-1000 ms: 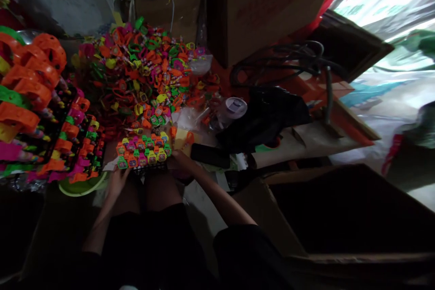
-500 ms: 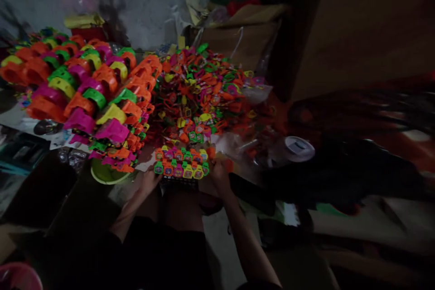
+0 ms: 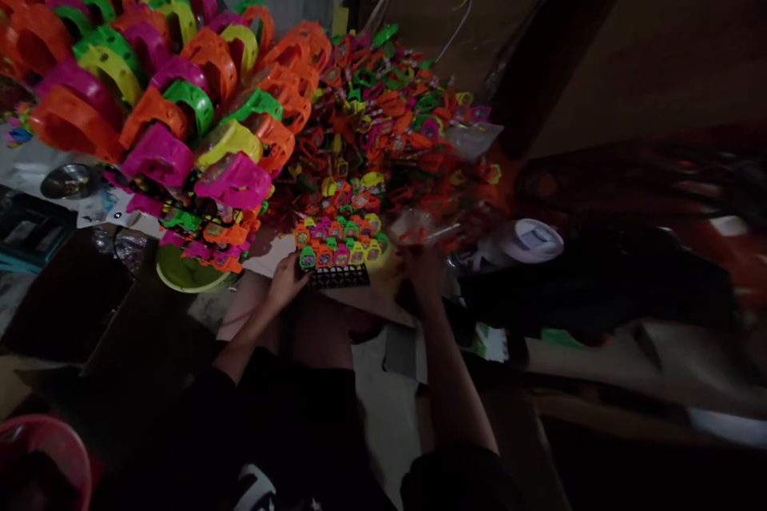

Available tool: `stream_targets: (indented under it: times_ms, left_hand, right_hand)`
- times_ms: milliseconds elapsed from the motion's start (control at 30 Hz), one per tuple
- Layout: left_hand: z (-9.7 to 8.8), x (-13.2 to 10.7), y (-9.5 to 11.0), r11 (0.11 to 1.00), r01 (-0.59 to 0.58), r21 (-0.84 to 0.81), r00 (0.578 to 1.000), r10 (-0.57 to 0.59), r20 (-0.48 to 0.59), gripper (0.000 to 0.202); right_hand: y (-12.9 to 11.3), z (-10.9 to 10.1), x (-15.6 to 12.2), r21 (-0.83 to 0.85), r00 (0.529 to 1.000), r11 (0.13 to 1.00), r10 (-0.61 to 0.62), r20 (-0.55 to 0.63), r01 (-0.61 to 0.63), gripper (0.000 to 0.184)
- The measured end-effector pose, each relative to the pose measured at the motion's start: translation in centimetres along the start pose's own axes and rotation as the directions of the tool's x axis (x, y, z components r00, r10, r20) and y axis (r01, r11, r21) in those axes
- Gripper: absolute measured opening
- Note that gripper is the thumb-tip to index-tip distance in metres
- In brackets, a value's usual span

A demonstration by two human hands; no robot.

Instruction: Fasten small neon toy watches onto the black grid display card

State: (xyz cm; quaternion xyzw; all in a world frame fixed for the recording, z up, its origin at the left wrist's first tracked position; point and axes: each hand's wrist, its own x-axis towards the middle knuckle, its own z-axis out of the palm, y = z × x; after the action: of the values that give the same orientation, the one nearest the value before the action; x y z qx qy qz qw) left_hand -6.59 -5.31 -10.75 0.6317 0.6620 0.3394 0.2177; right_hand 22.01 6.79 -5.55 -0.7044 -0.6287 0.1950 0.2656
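Note:
In front of my lap sits a black grid rack (image 3: 339,277), its upper part covered with rows of bright toy watches (image 3: 340,242) in orange, green, pink and yellow. My left hand (image 3: 288,283) has its fingers closed on the rack's left front corner. To the right of the rack, apart from it, is my right hand (image 3: 422,267), close to some clear plastic (image 3: 413,225). Its fingers are dark and smeared, so what they hold, if anything, does not show. Behind the rack rises a loose heap of toy watches (image 3: 383,124).
Stacked racks full of toy watches (image 3: 180,108) tower at the left, above a yellow-green basin (image 3: 188,270). A white round container (image 3: 530,241) stands at right. Behind the heap is a cardboard box (image 3: 419,24). A red bucket (image 3: 65,447) is at lower left.
My right hand has left the rack's right end and moved further right. My left hand stays at the rack's left side. The camera view has tilted down and come nearer.

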Motion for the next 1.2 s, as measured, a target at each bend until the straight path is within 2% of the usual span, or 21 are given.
stream_targets:
  times_ms: [100,167,233,267,333,400,467,567,667,767,967,1100,1200]
  left_hand:
    - [-0.4,-1.4,-0.8,0.995,-0.086,-0.054,0.995,0.082,-0.062,0.061]
    - [-0.6,-2.1,-1.1,0.995,-0.087,-0.047,0.992,0.082,-0.098,0.061]
    - [-0.6,-2.5,-1.1,0.997,-0.075,-0.023,0.993,0.073,-0.095,0.053]
    - [-0.7,-2.6,-1.0,0.997,-0.08,-0.008,0.994,0.079,-0.079,0.048]
    - [-0.8,-2.6,-0.8,0.994,-0.107,0.019,0.993,0.107,-0.049,0.042]
    - [-0.9,-2.5,-0.5,0.991,-0.131,0.038,0.991,0.132,-0.029,0.041]
    - [-1.0,-2.4,-0.4,0.989,-0.142,0.045,0.99,0.142,-0.016,0.04]
    - [-1.1,-2.4,-0.4,0.987,-0.157,0.046,0.988,0.157,0.0,0.035]
    - [-1.2,-2.5,-0.4,0.985,-0.167,0.052,0.986,0.166,0.021,0.029]
    - [-1.2,-2.6,-0.5,0.985,-0.165,0.058,0.986,0.162,0.046,0.024]
    - [-1.1,-2.5,-0.9,0.987,-0.153,0.046,0.986,0.149,0.07,0.027]
    - [-0.8,-2.5,-1.1,0.987,-0.158,0.018,0.987,0.157,0.042,0.022]
    - [-0.5,-2.5,-1.1,0.99,-0.14,0.015,0.99,0.139,0.011,0.024]
  right_hand:
    - [-1.0,-2.1,-1.7,0.247,0.999,0.968,0.043,0.0,-0.042,0.035]
    - [-2.4,-2.7,-3.9,0.363,1.0,0.932,-0.017,0.009,0.012,0.038]
    - [-4.3,-2.5,-6.5,0.454,0.989,0.89,-0.108,0.101,0.051,0.041]
    - [-5.2,-2.0,-7.8,0.495,0.968,0.867,-0.167,0.186,0.055,0.041]
    - [-6.8,-0.5,-10.0,0.557,0.883,0.826,-0.323,0.341,0.087,0.04]
    - [-7.8,1.6,-11.1,0.583,0.802,0.796,-0.451,0.391,0.164,0.038]
    - [-8.1,3.7,-11.5,0.574,0.776,0.79,-0.495,0.39,0.216,0.036]
    - [-7.5,6.4,-11.5,0.546,0.798,0.816,-0.452,0.399,0.189,0.036]
    - [-6.7,8.0,-11.8,0.552,0.822,0.822,-0.407,0.398,0.139,0.039]
    - [-6.0,8.7,-12.4,0.538,0.823,0.829,-0.408,0.394,0.153,0.037]
    - [-5.4,9.0,-13.1,0.44,0.813,0.841,-0.477,0.333,0.314,0.029]
    - [-5.3,9.4,-13.0,0.316,0.8,0.849,-0.514,0.31,0.423,0.022]
    - [-5.6,9.8,-12.5,0.231,0.781,0.851,-0.525,0.337,0.472,0.016]
